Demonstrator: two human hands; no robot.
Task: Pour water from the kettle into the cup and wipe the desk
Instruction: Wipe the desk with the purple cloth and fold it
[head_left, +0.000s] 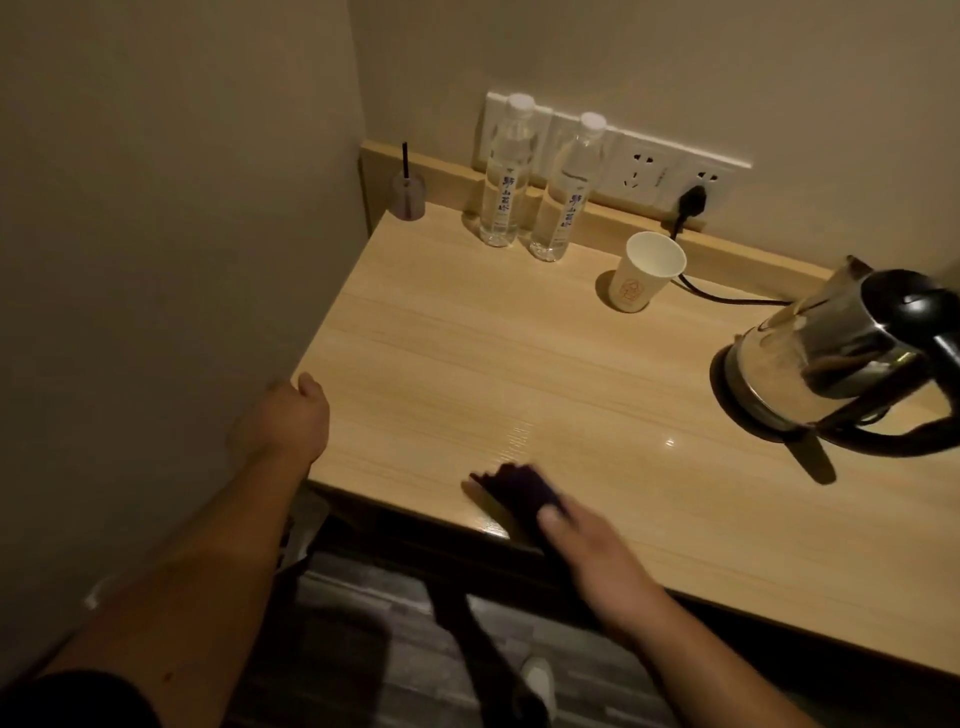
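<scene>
A steel kettle (826, 358) with a black handle stands on its black base at the right of the light wooden desk (493, 353). A white paper cup (647, 273) stands upright near the back rail, left of the kettle. My right hand (576, 540) holds a dark purple cloth (519, 486) pressed flat on the desk near its front edge; the cloth is blurred. My left hand (291, 415) rests on the desk's left front corner by the wall, fingers curled and hidden behind the edge.
Two clear water bottles (506, 176) (566, 192) stand at the back, below wall sockets. A black plug and cord (691, 208) run to the kettle base. A small purple jar with a black stick (409, 195) sits in the back left corner. Walls close the left and back.
</scene>
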